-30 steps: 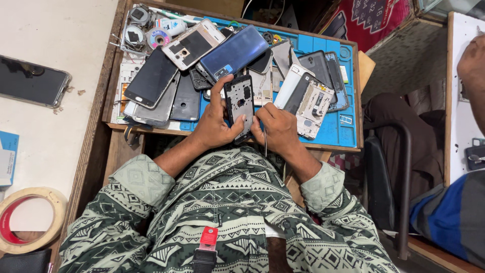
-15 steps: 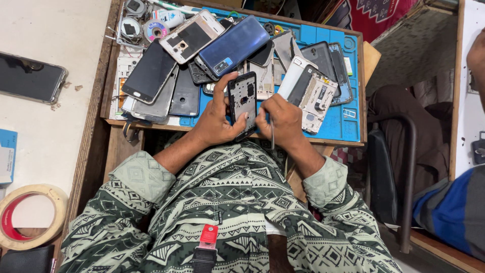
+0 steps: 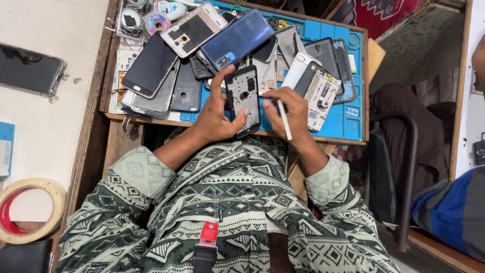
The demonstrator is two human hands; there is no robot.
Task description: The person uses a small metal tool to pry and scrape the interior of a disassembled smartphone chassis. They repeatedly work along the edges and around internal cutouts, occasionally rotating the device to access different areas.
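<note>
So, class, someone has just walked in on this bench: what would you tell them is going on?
A person in a patterned shirt sits at a wooden tray lined with a blue mat and heaped with phones and phone parts. The left hand holds a stripped phone frame upright over the tray's near edge. The right hand touches the frame's side while pinching a thin white tool. Another phone lies apart on the table to the left, near a tape roll.
</note>
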